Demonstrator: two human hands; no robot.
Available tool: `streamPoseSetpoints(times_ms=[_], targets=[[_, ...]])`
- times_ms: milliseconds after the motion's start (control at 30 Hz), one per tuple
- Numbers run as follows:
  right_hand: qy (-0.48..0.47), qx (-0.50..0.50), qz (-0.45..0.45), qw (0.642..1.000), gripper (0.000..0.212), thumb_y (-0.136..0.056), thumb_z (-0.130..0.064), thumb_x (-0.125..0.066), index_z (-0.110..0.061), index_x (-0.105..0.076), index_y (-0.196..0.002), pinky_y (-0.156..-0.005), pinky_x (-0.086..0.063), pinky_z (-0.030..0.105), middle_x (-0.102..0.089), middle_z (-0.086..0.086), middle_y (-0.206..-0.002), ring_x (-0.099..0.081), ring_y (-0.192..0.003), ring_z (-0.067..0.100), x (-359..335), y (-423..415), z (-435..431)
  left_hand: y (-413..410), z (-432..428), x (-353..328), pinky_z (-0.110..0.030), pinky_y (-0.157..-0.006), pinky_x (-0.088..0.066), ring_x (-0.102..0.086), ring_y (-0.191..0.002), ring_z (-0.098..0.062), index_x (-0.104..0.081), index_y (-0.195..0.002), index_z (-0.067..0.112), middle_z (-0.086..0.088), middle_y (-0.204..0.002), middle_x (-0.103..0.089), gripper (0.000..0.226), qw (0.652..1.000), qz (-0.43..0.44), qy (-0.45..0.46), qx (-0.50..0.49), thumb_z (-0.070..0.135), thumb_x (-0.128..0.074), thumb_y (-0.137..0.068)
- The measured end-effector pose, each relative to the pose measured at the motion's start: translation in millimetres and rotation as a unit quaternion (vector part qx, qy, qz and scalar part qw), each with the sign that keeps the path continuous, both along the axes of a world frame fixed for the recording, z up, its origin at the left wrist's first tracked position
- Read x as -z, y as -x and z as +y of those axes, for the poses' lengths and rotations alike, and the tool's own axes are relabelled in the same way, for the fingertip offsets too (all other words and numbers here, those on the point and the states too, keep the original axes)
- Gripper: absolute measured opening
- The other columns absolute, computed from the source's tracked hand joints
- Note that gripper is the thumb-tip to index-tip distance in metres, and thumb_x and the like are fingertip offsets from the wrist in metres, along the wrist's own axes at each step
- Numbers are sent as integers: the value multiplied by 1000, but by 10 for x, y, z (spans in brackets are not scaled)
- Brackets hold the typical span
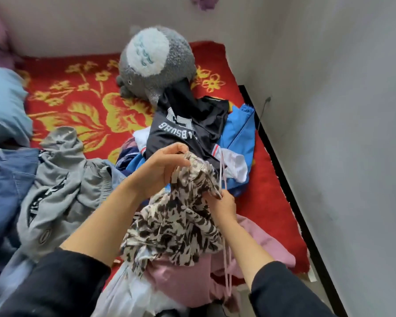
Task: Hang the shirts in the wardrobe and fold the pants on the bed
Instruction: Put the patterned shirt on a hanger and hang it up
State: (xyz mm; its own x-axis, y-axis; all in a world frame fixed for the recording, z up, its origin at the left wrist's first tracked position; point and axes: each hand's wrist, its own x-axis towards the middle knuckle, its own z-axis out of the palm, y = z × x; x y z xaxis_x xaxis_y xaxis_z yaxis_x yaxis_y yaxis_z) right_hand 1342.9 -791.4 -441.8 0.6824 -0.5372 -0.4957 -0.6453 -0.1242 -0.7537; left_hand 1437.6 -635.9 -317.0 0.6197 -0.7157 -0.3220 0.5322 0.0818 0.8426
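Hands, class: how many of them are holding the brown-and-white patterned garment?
2. The left hand pinches the patterned garment at its top. The right hand grips its edge, lower and to the right. No other hands are visible.

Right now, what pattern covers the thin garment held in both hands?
Thin garment: dark-brown blotches on cream, head view.

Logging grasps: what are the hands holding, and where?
Both hold the patterned garment: left hand pinches its raised top edge, right hand grips the fabric edge lower right.
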Motion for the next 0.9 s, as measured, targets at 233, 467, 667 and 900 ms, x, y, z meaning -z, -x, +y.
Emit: streamPoseSetpoints(times_ms=[233, 467, 667, 900], targets=[[-39, 39, -170, 984, 26, -97, -28, -45, -14, -56, -78, -56, -43, 31, -57, -1, -47, -54, -47, 9, -922, -482, -131, -182, 258, -750, -30, -60, -48, -58, -80, -23, -49, -128, 13, -17, -108, -57, 35, 976, -59, -115, -178, 8, -46, -93], [-70, 71, -294, 951, 39, -95, -25, -57, -10, -62, -59, -37, -28, 10, -41, -11, -32, -36, -32, 1, -1743, -725, -358, -421, 509, -1251, -17, -35, -40, -47, -46, -9, -65, -105, 12, -4, -76, -67, 47, 948, -107, -84, -287, -11, -30, -84], [-61, 114, -285, 950, 35, -89, -17, -59, -6, -61, -56, -38, -30, 13, -42, -10, -30, -36, -29, 2, -1804, -690, -593, -533, 710, -1408, -22, -48, -53, -71, -68, -14, -65, -103, 13, -6, -87, -73, 46, 924, -208, -44, -319, -22, -48, -79], [-48, 101, -235, 966, 35, -83, -9, -56, -10, -57, -48, -36, -23, 18, -39, -7, -32, -28, -29, 5, -1640, -567, -753, -558, 837, -1449, -23, -56, -54, -69, -76, -11, -70, -101, 22, -2, -94, -74, 27, 901, -276, -47, -330, 14, -76, -75]])
